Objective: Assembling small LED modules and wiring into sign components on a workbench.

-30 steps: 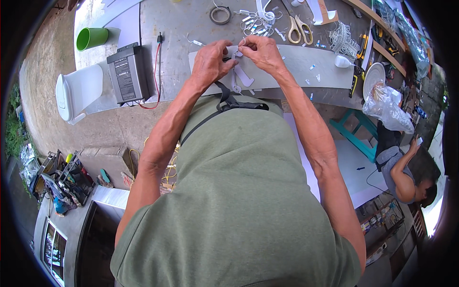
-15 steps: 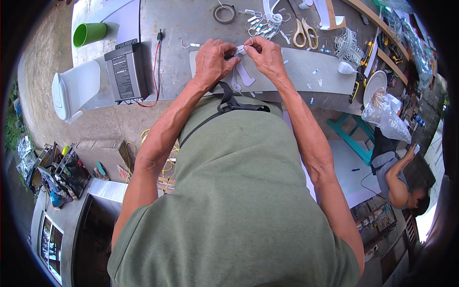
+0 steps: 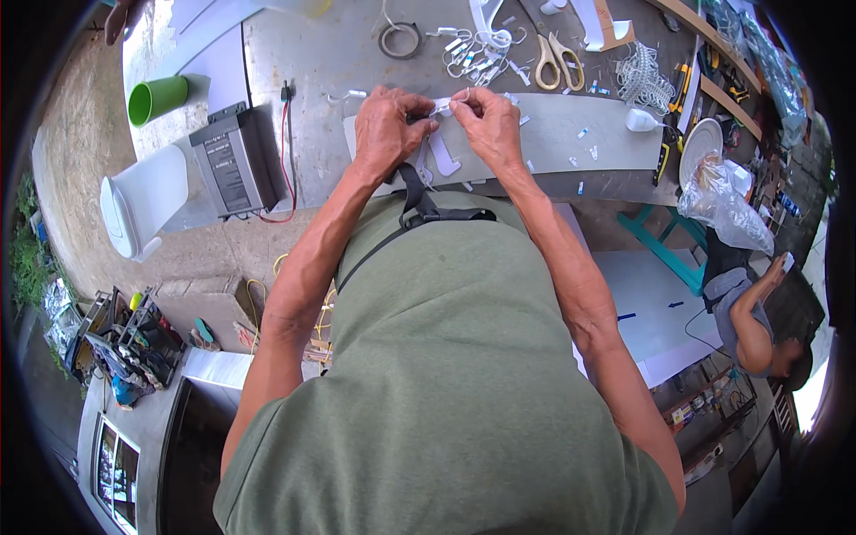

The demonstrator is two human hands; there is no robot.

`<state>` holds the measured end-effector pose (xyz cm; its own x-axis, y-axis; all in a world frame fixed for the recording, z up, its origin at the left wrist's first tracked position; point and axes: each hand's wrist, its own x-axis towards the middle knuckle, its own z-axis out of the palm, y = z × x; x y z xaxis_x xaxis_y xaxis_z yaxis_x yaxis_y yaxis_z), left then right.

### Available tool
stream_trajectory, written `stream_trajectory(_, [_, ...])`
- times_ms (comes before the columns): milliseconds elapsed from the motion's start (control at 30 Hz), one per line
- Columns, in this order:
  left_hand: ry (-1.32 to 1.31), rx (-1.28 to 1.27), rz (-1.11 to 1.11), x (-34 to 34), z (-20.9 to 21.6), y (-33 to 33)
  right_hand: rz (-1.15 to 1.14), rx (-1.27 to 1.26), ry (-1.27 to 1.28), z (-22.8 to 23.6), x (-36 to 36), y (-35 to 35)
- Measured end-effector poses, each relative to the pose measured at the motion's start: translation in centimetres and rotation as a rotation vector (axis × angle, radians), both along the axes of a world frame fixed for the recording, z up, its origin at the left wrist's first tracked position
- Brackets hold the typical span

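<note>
A small white piece (image 3: 442,107) is above the tabletop (image 3: 330,53), close to the middle of its near edge. The person's left hand (image 3: 388,132) grasps one end, and the right hand (image 3: 489,125) pinches the other between thumb and forefinger. Beneath them, a grey sheet (image 3: 553,147) runs along the near edge. Beyond it lie a cluster of white tags (image 3: 481,58), scissors (image 3: 546,64) and a roll of tape (image 3: 399,40). Toward the left edge stand a black box (image 3: 236,165) and a green cup (image 3: 157,100).
</note>
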<state>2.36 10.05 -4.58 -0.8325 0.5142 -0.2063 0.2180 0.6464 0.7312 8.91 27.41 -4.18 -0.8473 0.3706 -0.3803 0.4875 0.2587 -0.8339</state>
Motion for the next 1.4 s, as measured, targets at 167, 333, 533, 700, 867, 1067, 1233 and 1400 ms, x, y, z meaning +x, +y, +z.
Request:
stream_trajectory(167, [0.011,-0.023,-0.005,0.1,0.5,0.2,-0.019,-0.022,0.02,-0.5,0.3,-0.2])
stream_trajectory(333, [-0.016,-0.004,0.007,0.1,-0.1,0.2,-0.033,-0.034,0.018,-0.6,0.4,-0.1])
stream_trajectory(533, [0.007,-0.003,-0.003,0.1,0.2,0.2,-0.034,-0.023,0.019,-0.7,0.4,-0.1])
stream_trajectory(700, [0.019,0.002,-0.01,0.1,0.1,0.1,-0.046,-0.028,0.013,-0.9,0.4,-0.1])
stream_trajectory(867, [0.029,-0.001,0.0,0.3,0.0,0.1,-0.081,-0.102,-0.031,-1.2,0.4,-0.1])
stream_trajectory(1067, [0.013,0.013,0.004,0.3,-0.3,0.0,-0.117,-0.141,-0.036,-1.5,0.5,-0.2])
stream_trajectory(1233, [0.071,0.018,-0.013,0.3,-0.5,0.0,-0.158,-0.19,-0.029,-1.4,0.6,-0.3])
stream_trajectory(1400, [0.064,0.016,-0.013,0.3,-0.5,-0.1,-0.115,-0.186,-0.061,-1.0,0.4,-0.2])
